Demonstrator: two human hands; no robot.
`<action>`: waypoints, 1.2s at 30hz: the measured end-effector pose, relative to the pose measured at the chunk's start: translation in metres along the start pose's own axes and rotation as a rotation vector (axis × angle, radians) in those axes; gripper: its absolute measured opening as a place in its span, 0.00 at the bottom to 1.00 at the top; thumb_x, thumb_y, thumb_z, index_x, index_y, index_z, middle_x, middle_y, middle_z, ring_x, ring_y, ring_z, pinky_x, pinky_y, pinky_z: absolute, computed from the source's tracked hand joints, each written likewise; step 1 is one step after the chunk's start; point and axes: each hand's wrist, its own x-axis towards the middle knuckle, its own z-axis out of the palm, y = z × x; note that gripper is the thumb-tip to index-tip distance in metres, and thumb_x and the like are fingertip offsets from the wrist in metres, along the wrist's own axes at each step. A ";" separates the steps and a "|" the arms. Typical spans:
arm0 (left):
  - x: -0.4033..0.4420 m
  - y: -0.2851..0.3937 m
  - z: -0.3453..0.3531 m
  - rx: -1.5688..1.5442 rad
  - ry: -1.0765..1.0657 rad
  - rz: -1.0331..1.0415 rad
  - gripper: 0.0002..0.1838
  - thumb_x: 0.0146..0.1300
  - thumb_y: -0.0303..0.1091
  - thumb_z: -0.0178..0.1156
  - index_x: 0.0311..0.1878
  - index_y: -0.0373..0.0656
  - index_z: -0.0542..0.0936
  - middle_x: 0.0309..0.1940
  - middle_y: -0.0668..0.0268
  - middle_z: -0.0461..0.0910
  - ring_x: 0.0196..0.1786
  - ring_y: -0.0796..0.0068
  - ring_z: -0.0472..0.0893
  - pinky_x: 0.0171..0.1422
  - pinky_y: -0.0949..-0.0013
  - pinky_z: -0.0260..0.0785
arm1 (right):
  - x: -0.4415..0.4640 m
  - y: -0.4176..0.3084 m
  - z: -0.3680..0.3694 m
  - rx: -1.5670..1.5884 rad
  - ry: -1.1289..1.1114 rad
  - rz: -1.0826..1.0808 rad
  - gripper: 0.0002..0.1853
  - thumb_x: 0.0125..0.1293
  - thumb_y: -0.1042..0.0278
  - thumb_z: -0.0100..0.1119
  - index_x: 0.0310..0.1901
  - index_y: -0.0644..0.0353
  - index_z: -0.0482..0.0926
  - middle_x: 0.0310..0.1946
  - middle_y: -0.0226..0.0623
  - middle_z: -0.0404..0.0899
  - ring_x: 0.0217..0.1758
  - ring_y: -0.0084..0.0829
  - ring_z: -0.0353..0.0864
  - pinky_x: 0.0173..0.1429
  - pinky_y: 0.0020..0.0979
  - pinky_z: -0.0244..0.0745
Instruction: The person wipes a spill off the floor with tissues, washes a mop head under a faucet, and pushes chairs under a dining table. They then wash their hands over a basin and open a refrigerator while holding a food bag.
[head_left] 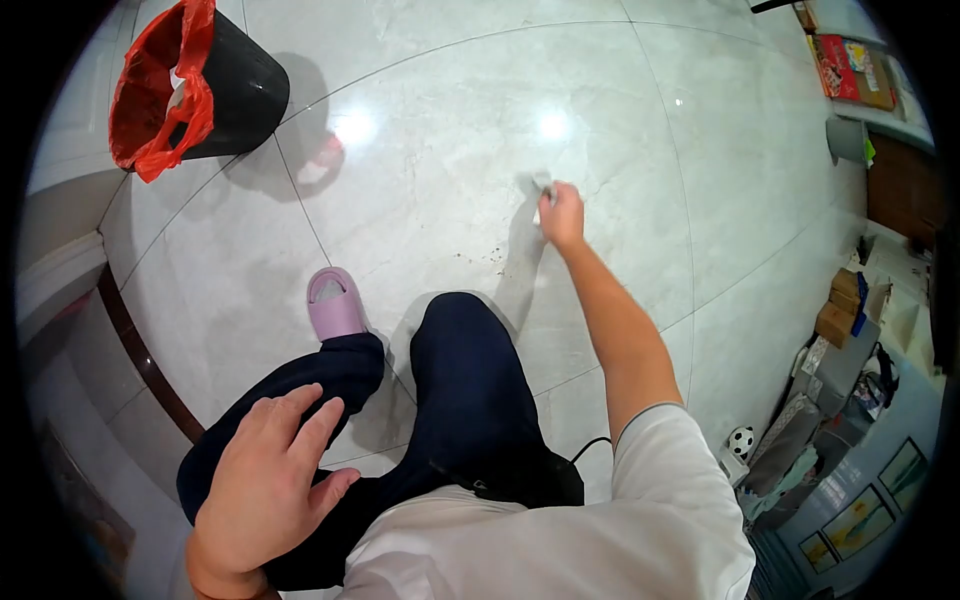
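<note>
My right hand (563,213) is stretched out low over the pale tiled floor (420,150), its fingers closed round a small whitish-grey thing (545,188). Most of that thing is hidden by the fingers, and its kind cannot be made out. Several dark crumbs or specks (497,260) lie on the tiles, between this hand and my knee. My left hand (262,480) is held above my left thigh with its fingers apart and nothing in it.
A black bin (245,85) with a red bag stands at the upper left. My foot wears a pink slipper (335,305). On the right are a grey sofa (845,370), cardboard boxes (840,308), a small football (740,440) and a grey bin (846,140).
</note>
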 end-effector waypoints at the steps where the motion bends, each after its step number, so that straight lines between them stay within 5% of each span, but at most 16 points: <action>1: 0.001 0.001 0.000 0.002 -0.005 -0.001 0.33 0.46 0.32 0.75 0.58 0.38 0.75 0.59 0.52 0.74 0.56 0.49 0.76 0.60 0.57 0.71 | 0.013 -0.006 0.002 0.002 -0.002 0.004 0.11 0.56 0.73 0.59 0.41 0.67 0.80 0.38 0.52 0.77 0.45 0.52 0.77 0.51 0.45 0.74; 4: 0.003 0.003 -0.001 0.031 0.002 0.003 0.33 0.46 0.33 0.75 0.58 0.38 0.75 0.58 0.52 0.74 0.56 0.49 0.76 0.60 0.58 0.71 | 0.036 -0.038 0.014 0.003 -0.106 0.064 0.11 0.58 0.73 0.58 0.43 0.64 0.81 0.42 0.51 0.78 0.46 0.51 0.78 0.52 0.42 0.75; 14: 0.010 0.005 -0.010 -0.029 0.031 0.092 0.34 0.44 0.34 0.76 0.56 0.36 0.76 0.56 0.50 0.74 0.52 0.50 0.76 0.57 0.57 0.72 | -0.025 -0.107 0.049 0.152 -0.462 -0.234 0.10 0.56 0.78 0.55 0.40 0.63 0.80 0.38 0.49 0.75 0.44 0.50 0.76 0.49 0.45 0.75; 20: 0.007 -0.010 -0.006 -0.056 0.031 0.093 0.34 0.46 0.37 0.76 0.56 0.36 0.76 0.56 0.48 0.74 0.51 0.50 0.76 0.57 0.58 0.72 | 0.131 -0.100 0.055 0.038 -0.192 -0.199 0.10 0.56 0.76 0.55 0.37 0.58 0.84 0.37 0.50 0.78 0.45 0.52 0.76 0.51 0.48 0.73; 27: 0.008 -0.015 -0.011 -0.067 -0.042 0.032 0.33 0.50 0.38 0.74 0.58 0.37 0.74 0.57 0.47 0.73 0.53 0.48 0.75 0.58 0.56 0.71 | 0.214 -0.205 0.130 -0.022 -0.399 -0.324 0.13 0.60 0.75 0.51 0.41 0.58 0.84 0.44 0.48 0.78 0.49 0.51 0.77 0.55 0.44 0.76; 31: 0.006 -0.025 -0.011 -0.087 -0.061 -0.001 0.33 0.50 0.39 0.74 0.58 0.37 0.74 0.57 0.46 0.72 0.55 0.46 0.75 0.60 0.53 0.70 | 0.166 -0.217 0.139 -0.103 -0.520 -0.480 0.10 0.61 0.74 0.50 0.38 0.59 0.82 0.42 0.49 0.78 0.47 0.52 0.77 0.52 0.46 0.75; 33: 0.004 -0.026 -0.015 -0.077 -0.059 -0.010 0.33 0.50 0.39 0.74 0.58 0.37 0.74 0.57 0.46 0.72 0.55 0.46 0.75 0.61 0.53 0.69 | 0.111 -0.186 0.120 -0.152 -0.634 -0.689 0.10 0.60 0.77 0.50 0.40 0.60 0.81 0.42 0.49 0.77 0.45 0.50 0.75 0.52 0.44 0.74; 36: 0.000 -0.025 -0.020 -0.095 -0.056 0.003 0.34 0.49 0.39 0.75 0.58 0.38 0.74 0.58 0.46 0.72 0.56 0.45 0.74 0.62 0.52 0.68 | 0.020 -0.126 0.062 0.017 -0.703 -0.694 0.14 0.56 0.75 0.52 0.45 0.61 0.79 0.43 0.47 0.75 0.47 0.48 0.73 0.54 0.42 0.72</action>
